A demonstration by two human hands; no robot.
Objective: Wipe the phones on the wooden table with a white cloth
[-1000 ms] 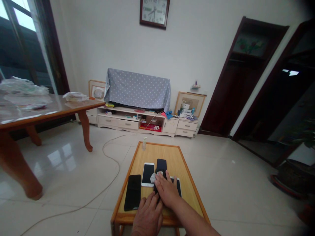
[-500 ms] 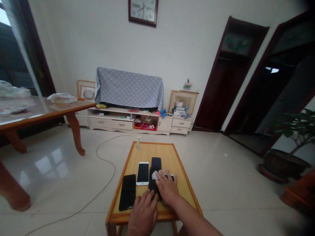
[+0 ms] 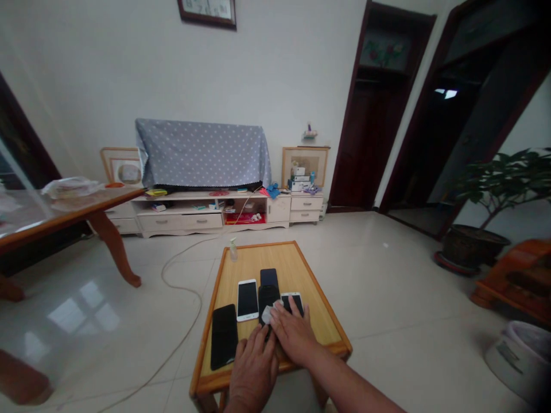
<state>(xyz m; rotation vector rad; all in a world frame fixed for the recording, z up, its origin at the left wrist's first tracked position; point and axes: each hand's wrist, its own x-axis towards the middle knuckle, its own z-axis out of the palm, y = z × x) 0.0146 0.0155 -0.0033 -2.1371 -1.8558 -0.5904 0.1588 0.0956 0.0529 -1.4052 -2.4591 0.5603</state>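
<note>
Several phones lie on a low wooden table [image 3: 301,269]. My right hand [image 3: 293,334] presses a small white wipe [image 3: 267,314] flat onto a black phone [image 3: 267,296] in the middle of the table. My left hand [image 3: 253,367] rests flat at the near end of that phone, fingers stretched out, steadying it. A white phone [image 3: 247,299] lies just to the left, and a large black phone [image 3: 224,335] further left. A small dark phone [image 3: 268,277] lies behind, and a white-edged phone [image 3: 293,300] sits partly under my right fingers.
A small clear bottle [image 3: 233,250] stands at the table's far left corner. A cable [image 3: 178,321] trails over the tiled floor on the left. A large wooden table [image 3: 64,209] stands left, a TV cabinet [image 3: 206,209] at the wall, a potted plant [image 3: 477,229] and a basin [image 3: 520,353] right.
The view has swung right and down, bringing the plant and basin in. My right hand has slid the wipe back toward me along the black phone. My left hand stays put.
</note>
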